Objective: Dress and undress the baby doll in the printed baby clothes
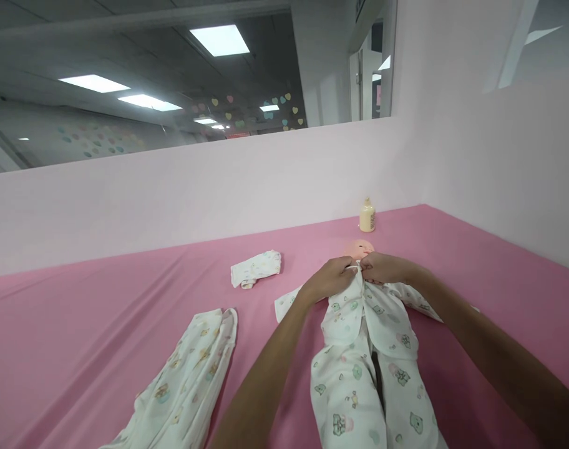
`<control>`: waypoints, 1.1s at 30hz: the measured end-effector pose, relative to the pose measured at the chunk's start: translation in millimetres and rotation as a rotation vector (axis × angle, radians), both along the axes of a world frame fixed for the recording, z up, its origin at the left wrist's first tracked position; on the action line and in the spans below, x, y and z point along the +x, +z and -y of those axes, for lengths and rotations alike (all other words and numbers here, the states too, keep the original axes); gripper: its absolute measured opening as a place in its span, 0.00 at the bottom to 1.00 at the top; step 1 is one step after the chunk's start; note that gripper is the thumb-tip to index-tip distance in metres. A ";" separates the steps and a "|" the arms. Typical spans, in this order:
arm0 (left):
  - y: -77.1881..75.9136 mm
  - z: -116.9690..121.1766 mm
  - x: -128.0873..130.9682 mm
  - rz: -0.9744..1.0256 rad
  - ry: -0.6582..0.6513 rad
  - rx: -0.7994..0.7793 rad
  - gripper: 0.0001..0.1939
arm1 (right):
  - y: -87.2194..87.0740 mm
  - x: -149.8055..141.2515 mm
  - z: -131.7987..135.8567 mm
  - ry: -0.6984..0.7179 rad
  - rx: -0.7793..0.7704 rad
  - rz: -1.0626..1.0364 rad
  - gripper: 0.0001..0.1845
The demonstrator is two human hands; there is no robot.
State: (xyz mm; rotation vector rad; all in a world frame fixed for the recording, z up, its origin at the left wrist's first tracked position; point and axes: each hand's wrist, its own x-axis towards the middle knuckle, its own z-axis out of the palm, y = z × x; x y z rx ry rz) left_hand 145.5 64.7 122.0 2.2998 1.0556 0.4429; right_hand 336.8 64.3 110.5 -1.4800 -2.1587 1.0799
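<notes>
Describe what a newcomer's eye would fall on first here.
Probably the doll in white printed fabric clothes, right of centre, left fingers and right fingers just below its head. Then the wide, wrinkled pink covering beneath, and the pale-yellow bottle beyond the head.

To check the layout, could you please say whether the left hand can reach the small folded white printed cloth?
Probably yes, once the left hand releases the white animal-print garment: only pink surface shows between hand and cloth.

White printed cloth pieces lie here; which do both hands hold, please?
The white animal-print cloth top overlapping matching trousers; only this one is pinched.
</notes>
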 end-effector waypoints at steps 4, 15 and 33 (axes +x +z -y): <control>1.6 -1.1 -4.3 -0.035 0.045 0.045 0.11 | 3.7 -9.0 8.8 -0.132 0.239 0.281 0.16; 0.3 -7.2 -16.4 -0.219 0.062 0.139 0.11 | 13.6 -38.2 56.6 -0.014 0.354 0.562 0.21; 17.7 30.5 -9.9 -0.211 -0.189 0.137 0.08 | -15.2 -44.0 80.1 -0.236 0.583 0.725 0.09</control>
